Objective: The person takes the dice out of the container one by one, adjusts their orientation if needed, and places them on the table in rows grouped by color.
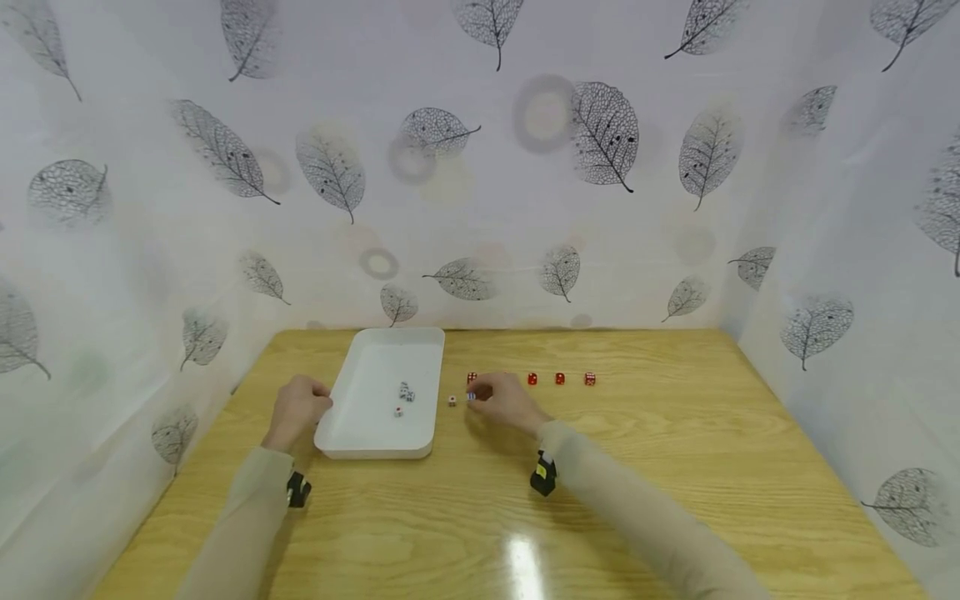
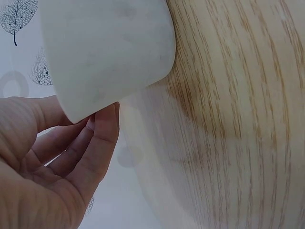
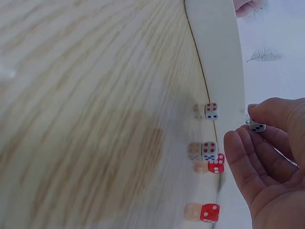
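My left hand (image 1: 296, 410) pinches the left rim of a white tray (image 1: 375, 452); in the left wrist view the thumb and fingers meet at the edge of the tray (image 2: 109, 52). In the tray's right part lie several white dice (image 1: 398, 412). My right hand (image 1: 510, 403) is right of the tray, over the table. Close up, the right hand (image 3: 271, 152) pinches a white die (image 3: 257, 126) between thumb and fingers. Below it on the table stand two other white dice (image 3: 209, 150), one nearer the tray's wall.
A row of red dice (image 1: 559, 378) runs rightward behind my right hand, which partly covers the row. The wooden table (image 1: 675, 467) reaches back to a leaf-patterned curtain (image 1: 480, 217) that also hangs at both sides.
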Demonstrator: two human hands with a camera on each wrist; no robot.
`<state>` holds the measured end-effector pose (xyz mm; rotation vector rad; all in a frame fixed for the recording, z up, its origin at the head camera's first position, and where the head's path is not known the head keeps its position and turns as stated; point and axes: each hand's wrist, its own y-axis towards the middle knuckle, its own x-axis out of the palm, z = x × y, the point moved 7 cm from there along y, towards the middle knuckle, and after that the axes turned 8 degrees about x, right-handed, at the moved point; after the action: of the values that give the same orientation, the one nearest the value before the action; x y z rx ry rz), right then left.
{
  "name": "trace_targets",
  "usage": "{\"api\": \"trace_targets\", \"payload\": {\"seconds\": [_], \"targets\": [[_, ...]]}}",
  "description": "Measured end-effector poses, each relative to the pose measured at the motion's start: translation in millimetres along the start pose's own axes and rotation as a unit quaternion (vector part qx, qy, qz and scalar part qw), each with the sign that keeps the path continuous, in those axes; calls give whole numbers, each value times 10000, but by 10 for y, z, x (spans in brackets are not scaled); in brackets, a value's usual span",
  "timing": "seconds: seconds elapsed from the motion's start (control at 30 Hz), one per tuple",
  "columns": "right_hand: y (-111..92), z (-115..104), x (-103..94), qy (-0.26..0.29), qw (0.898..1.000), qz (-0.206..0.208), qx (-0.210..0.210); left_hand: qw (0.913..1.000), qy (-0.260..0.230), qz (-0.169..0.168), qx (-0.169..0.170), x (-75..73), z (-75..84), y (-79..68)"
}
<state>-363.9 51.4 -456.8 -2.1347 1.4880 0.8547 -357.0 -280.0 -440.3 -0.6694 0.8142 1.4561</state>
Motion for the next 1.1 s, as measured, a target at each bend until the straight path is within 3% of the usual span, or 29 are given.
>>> {"api": "trace_targets", "payload": {"seconds": [0.47, 1.1], "targets": [[-78, 276, -189, 109, 9992, 119, 370, 9998, 52, -58, -197, 16, -41, -11], [20, 480, -305, -623, 9952, 110, 746, 9997, 76, -96, -232, 16, -31, 19]]}}
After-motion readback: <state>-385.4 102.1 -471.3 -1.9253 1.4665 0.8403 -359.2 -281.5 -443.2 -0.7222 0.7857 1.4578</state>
